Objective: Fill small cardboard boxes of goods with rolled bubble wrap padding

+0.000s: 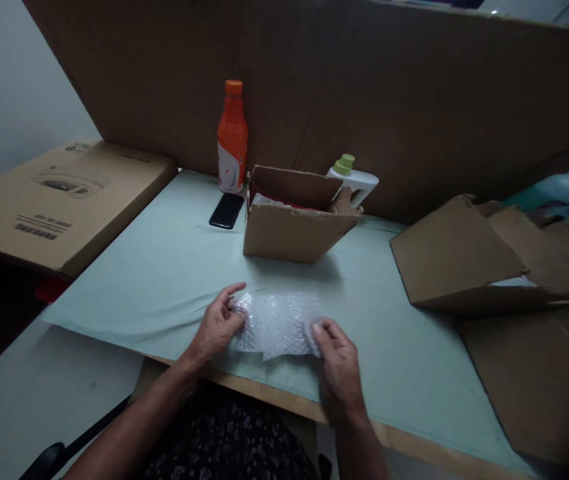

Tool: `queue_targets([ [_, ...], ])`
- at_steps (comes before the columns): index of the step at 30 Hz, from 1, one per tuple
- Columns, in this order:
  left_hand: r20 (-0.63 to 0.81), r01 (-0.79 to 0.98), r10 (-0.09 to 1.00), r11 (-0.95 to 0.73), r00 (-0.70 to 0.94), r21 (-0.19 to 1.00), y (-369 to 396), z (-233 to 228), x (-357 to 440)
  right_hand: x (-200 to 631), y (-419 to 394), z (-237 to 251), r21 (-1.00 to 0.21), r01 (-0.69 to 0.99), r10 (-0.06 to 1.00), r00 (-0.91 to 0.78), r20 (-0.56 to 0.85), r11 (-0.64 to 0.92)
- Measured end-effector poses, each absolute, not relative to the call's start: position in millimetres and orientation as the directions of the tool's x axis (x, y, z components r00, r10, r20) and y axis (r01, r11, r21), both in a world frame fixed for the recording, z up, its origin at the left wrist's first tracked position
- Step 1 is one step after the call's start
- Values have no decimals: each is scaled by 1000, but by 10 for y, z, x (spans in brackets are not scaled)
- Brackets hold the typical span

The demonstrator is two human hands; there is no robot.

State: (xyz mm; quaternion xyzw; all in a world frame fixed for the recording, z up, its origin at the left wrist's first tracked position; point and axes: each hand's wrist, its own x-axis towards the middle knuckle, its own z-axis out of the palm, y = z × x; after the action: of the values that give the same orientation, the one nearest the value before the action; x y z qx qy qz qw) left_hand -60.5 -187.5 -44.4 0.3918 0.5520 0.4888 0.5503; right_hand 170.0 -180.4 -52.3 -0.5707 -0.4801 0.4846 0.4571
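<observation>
A clear piece of bubble wrap (284, 327) is stretched between my two hands, just over the front part of the cloth-covered table. My left hand (219, 323) grips its left edge between thumb and fingers, with the index finger reaching past it. At the right edge, my right hand (337, 357) pinches the wrap. Layers overlap near the middle of the sheet; whether anything lies inside cannot be made out. Beyond my hands stands an open cardboard box (284, 233), with something red and white partly showing inside.
An orange bottle (233, 140) and a black phone (226, 211) are left of the box. Behind it stands a white bottle with a green cap (359, 179). Larger open cardboard boxes (454, 253) crowd the right side. A flat carton (64, 200) lies at the left.
</observation>
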Motion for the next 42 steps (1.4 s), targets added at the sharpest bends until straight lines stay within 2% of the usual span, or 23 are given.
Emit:
queue_targets([
  [2, -220, 5, 968, 223, -118, 975, -1823, -438, -832, 1976, -1722, -554, -987, 113, 968, 234, -85, -114],
  [5, -231, 121, 962, 250, -147, 961, -1800, -489, -1105, 2342, -1739, -506, -962, 261, 888, 457, 51, -79],
  [7, -265, 108, 951, 283, -157, 953, -1824, -535, -1184, 2397, -1847, -424, -920, 386, 858, 493, 146, -66],
  [9, -281, 109, 943, 302, -176, 947, -1856, -571, -1181, 2229, -1964, -364, -861, 508, 906, 354, 232, 22],
  [11, -247, 203, 947, 287, -205, 936, -1875, -594, -1123, 1884, -2023, -382, -775, 593, 950, 52, 308, 219],
  [13, -184, 331, 958, 251, -221, 910, -1878, -609, -1054, 1498, -1997, -479, -677, 632, 925, -218, 312, 377],
  [15, -141, 417, 964, 226, -225, 880, -1877, -612, -1014, 1240, -1909, -590, -620, 670, 913, -308, 268, 408],
  [16, -131, 439, 966, 219, -222, 871, -1880, -607, -1013, 1200, -1859, -623, -630, 673, 922, -297, 248, 387],
  [18, -127, 460, 972, 207, -200, 864, -1895, -581, -1053, 1320, -1778, -612, -733, 615, 956, -218, 195, 290],
  [21, -124, 469, 977, 193, -174, 862, -1918, -502, -1192, 1841, -1744, -445, -893, 450, 992, 100, 73, 20],
  [23, -116, 501, 980, 184, -164, 846, -1900, -449, -1294, 2203, -1760, -349, -912, 394, 939, 343, 32, -113],
  [25, -115, 582, 984, 172, -134, 795, -1846, -430, -1368, 2445, -1786, -357, -879, 450, 911, 410, 44, -160],
  [27, -143, 703, 986, 164, -89, 692, -1785, -461, -1411, 2557, -1812, -475, -770, 621, 945, 317, 75, -147],
  [29, -137, 817, 987, 143, -79, 559, -1746, -524, -1444, 2602, -1826, -634, -591, 801, 962, 227, 154, -94],
  [32, 77, 916, 990, 77, -116, 394, -1720, -585, -1485, 2655, -1787, -769, -345, 936, 916, 195, 350, -68],
  [34, 272, 947, 958, -5, -88, 321, -1672, -557, -1448, 2646, -1688, -747, -272, 962, 887, 133, 441, -9],
  [37, 461, 943, 884, -216, 79, 252, -1517, -469, -1218, 2421, -1459, -644, -242, 928, 859, -134, 493, 284],
  [40, 413, 841, 833, -488, 368, 234, -1394, -506, -933, 2064, -1275, -638, -222, 794, 797, -457, 395, 565],
  [42, 288, 762, 792, -603, 538, 235, -1405, -635, -875, 1970, -1237, -720, -202, 749, 768, -568, 295, 631],
])
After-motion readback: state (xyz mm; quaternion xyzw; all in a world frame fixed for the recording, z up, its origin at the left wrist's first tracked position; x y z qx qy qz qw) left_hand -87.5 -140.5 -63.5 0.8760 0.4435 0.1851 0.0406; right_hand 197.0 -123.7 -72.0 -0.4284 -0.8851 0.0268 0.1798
